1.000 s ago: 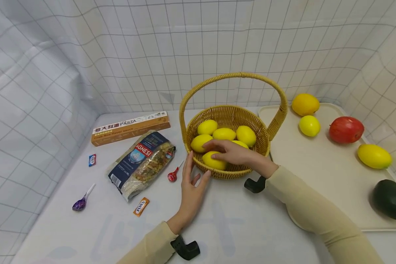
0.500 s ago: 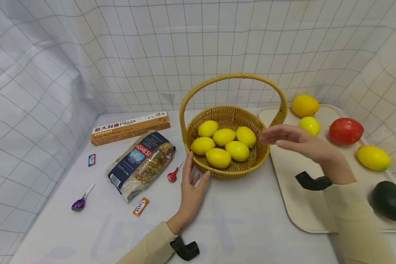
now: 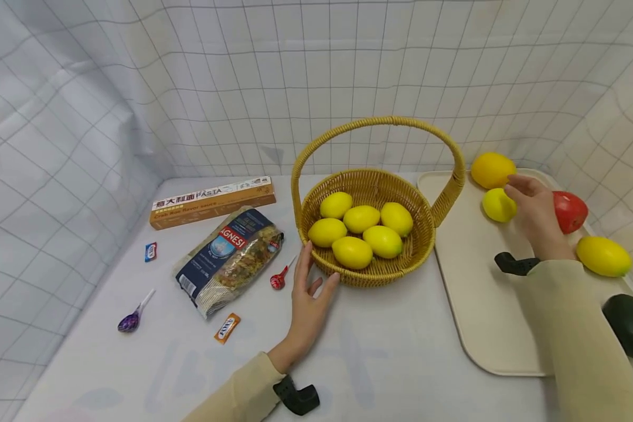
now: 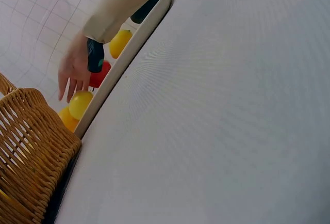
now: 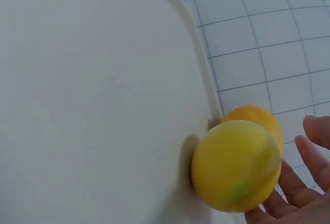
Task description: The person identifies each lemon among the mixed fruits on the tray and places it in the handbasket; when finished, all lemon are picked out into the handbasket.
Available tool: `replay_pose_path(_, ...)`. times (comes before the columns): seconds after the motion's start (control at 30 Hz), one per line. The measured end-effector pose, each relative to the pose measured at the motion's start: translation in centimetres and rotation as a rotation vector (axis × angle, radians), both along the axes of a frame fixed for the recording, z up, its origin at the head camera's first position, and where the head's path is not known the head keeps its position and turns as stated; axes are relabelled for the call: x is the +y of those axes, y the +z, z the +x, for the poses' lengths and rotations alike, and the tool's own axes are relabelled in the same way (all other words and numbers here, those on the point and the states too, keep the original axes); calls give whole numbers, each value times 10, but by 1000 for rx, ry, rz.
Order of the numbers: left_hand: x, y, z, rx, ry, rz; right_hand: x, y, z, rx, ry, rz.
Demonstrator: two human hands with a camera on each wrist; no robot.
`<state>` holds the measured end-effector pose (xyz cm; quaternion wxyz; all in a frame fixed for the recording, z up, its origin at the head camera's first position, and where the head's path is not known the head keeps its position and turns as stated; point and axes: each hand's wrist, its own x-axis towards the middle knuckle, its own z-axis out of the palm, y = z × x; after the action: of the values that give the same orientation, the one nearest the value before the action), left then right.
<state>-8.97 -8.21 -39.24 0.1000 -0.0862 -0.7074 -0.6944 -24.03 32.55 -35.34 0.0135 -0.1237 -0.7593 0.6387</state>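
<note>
In the head view, my left hand (image 3: 308,308) touches the near left rim of a wicker basket (image 3: 368,280) with its fingers extended and thumb apart. Inside the basket lie several lemons (image 3: 352,252). My right hand (image 3: 539,218) is over the cream tray (image 3: 477,293), fingers loosely bent beside a small yellow lemon (image 3: 498,206). In the right wrist view, the fingertips reach behind the lemon (image 5: 234,167); whether they touch it I cannot tell. The left wrist view shows the right hand (image 4: 76,66) just above that lemon (image 4: 80,103).
A larger orange-yellow fruit (image 3: 493,170), a red fruit (image 3: 569,211), another yellow one (image 3: 603,256) and a dark green avocado-like fruit (image 3: 630,325) sit on the tray. Leftward lie a pasta box (image 3: 213,204), a pasta bag (image 3: 229,261), lollipops (image 3: 129,321) and wrapped candies (image 3: 227,328).
My right hand has let go of a lemon in the basket and moved right, over the tray to the small lemon. My left hand has stayed at the basket rim.
</note>
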Motion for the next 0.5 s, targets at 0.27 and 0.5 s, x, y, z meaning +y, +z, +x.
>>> replay_pose_path(0.27, 0, 0, 0, 10, -5, 3, -6, -15, -4, -147, 224, 357)
replay_pose_path(0.5, 0, 0, 0, 9, 0, -1, -12, -13, 15, -163, 373, 406)
